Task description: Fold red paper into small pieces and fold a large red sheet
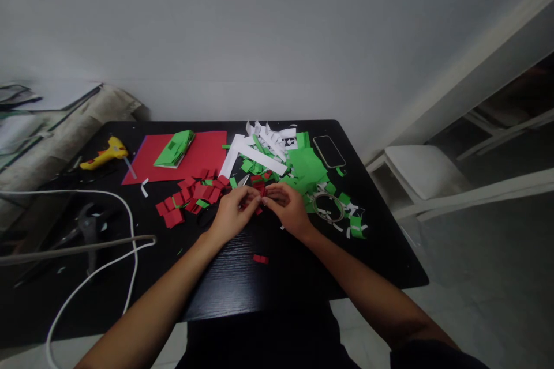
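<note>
My left hand [236,213] and my right hand [289,207] meet above the middle of the table, fingertips pinched close together. A small piece of red paper [258,210] shows between them, partly covered by the fingers. Beside my left hand lie scissors [244,180], their blade tips pointing away and the rest mostly hidden. Left of that hand spreads a pile of red paper pieces [201,191] with a few green bits. Green paper sheets and scraps [306,167] lie beyond my right hand. One small folded red strip [260,259] rests alone nearer the front edge.
On the black table [225,294] are a red sheet [142,162], a stack of green paper [173,150], a yellow glue gun [106,154], white paper strips [259,158], a phone [329,151] and a ring [328,207]. A white cable [130,213] loops at left; a white chair [426,170] stands right.
</note>
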Tool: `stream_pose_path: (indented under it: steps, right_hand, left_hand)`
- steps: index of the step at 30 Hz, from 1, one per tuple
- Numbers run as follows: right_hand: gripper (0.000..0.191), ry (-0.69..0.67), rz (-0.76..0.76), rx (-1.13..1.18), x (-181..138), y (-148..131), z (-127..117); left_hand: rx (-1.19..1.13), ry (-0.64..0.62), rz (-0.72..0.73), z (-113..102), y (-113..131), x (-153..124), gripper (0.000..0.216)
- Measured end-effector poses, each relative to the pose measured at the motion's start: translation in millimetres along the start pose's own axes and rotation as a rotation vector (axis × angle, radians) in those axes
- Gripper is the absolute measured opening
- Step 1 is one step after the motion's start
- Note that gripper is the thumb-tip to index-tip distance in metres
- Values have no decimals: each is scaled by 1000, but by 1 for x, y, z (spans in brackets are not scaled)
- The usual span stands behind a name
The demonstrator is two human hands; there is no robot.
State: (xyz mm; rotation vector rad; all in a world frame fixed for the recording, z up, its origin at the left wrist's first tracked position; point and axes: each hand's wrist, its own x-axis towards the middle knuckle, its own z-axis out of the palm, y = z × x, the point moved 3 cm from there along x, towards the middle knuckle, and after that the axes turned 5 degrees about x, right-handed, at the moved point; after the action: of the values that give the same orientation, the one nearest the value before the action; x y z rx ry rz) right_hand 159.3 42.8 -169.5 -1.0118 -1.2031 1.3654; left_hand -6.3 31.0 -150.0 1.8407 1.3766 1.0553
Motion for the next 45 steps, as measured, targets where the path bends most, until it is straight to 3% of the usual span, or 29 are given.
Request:
stream_pose_path:
  steps: [15,28,37,45]
  right_hand:
    - [28,-2,-72,-15,2,-4,-3]
    - [28,72,-67,-52,1,1,-4]
    - [26,79,-127,-144,-1,0,-3]
    - [26,82,-86,-122,0,0,-3]
  left_hand:
    - [-201,-59,-48,5,-9,1,24]
    - [-110,30,-19,2,-5,2,18]
    - [-53,27,-1,-1,0,0,7]
    - [-38,24,19,-2,2,0,5]
